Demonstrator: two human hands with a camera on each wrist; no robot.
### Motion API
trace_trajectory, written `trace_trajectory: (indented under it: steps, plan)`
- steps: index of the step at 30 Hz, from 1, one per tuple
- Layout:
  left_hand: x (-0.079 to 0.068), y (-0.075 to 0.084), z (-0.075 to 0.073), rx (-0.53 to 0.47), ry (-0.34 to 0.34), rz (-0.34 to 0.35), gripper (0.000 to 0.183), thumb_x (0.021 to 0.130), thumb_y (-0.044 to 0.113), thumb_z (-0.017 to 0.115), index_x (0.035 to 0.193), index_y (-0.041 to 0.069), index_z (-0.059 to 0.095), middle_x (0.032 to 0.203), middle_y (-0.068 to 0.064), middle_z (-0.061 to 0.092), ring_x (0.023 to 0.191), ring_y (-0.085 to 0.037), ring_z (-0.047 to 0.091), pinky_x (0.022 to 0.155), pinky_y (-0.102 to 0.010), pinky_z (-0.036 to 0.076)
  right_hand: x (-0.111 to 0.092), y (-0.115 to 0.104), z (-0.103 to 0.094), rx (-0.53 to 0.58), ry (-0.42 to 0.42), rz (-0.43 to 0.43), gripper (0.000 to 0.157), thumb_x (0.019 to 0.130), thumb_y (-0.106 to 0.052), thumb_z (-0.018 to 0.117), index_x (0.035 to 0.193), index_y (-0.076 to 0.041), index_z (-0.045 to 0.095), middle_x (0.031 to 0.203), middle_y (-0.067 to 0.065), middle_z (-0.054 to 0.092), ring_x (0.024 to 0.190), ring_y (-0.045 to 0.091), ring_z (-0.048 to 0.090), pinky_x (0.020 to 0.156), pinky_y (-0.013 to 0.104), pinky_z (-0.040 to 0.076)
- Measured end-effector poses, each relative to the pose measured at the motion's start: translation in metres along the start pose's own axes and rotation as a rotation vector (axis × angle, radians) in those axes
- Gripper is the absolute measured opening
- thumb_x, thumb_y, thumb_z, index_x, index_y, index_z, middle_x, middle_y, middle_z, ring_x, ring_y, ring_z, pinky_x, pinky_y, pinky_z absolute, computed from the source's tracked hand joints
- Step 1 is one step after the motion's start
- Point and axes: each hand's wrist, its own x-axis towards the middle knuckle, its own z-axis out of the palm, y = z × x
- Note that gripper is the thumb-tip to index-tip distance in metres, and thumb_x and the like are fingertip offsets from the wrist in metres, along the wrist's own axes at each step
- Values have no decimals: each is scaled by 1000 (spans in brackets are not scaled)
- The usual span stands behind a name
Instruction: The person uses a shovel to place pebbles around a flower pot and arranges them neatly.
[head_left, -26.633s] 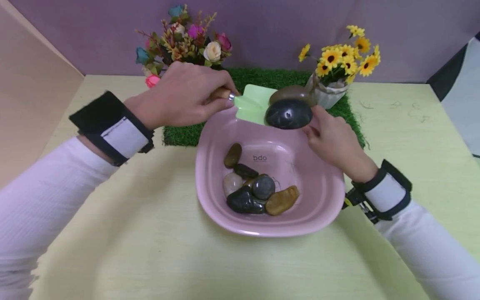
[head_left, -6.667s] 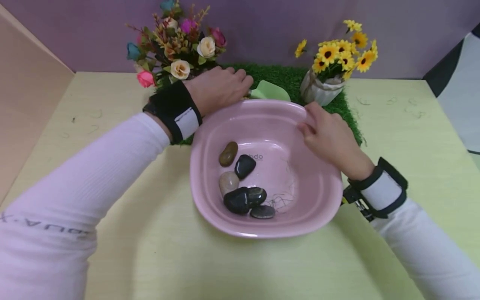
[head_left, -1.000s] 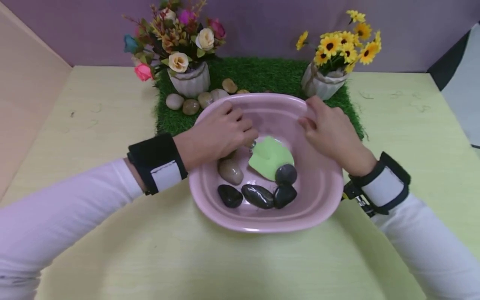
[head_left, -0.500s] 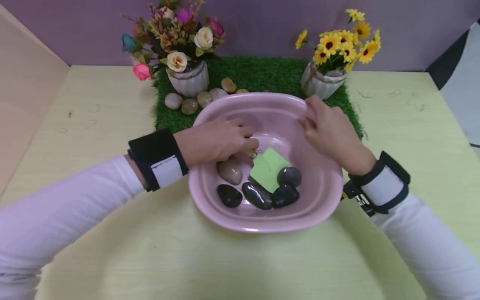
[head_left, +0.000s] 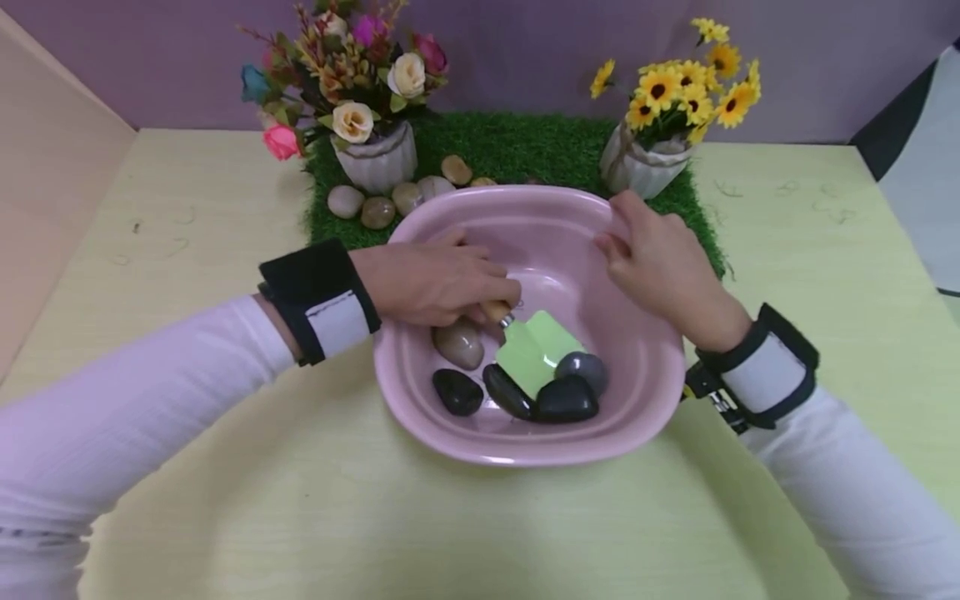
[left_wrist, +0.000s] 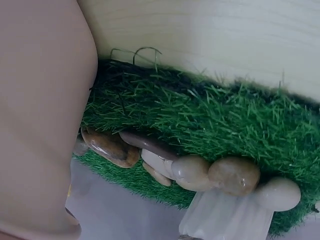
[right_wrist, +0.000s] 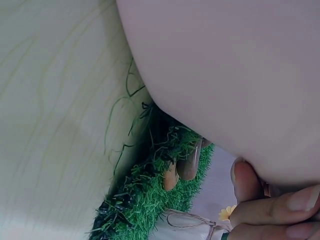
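No text readable; small dark print (head_left: 521, 304) on pink basin (head_left: 517, 459) floor, partly behind left hand (head_left: 438, 282).

purple wall (head_left: 517, 67) behind | pale wood-grain tabletop (head_left: 300, 525) | pinkish panel (head_left: 52, 167) at left

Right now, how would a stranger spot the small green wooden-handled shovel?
Find the large, glossy pink basin in the middle. Inside it, the left hand holds the small green shovel by its wooden handle. Its angular green blade sets it apart from the smooth, rounded stones beside it.

Both arms (head_left: 165, 392) outstretched, left grip (head_left: 438, 282) curled downward; right grip (head_left: 667, 271) pinching
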Motion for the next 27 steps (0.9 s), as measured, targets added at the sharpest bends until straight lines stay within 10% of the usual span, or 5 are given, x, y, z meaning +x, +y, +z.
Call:
trace_trajectory:
  steps: [27]
  plan:
    - [-2, -1, -3, -96, 161, 36, 21, 99, 14, 50, 115, 24, 60, 111, 8, 62, 106, -12, 54, 96, -41, 37, -1, 0, 0, -5, -14, 6, 26, 99, -16, 53, 119, 0, 49, 68, 11, 47, 55, 26, 50, 51, 33, 39]
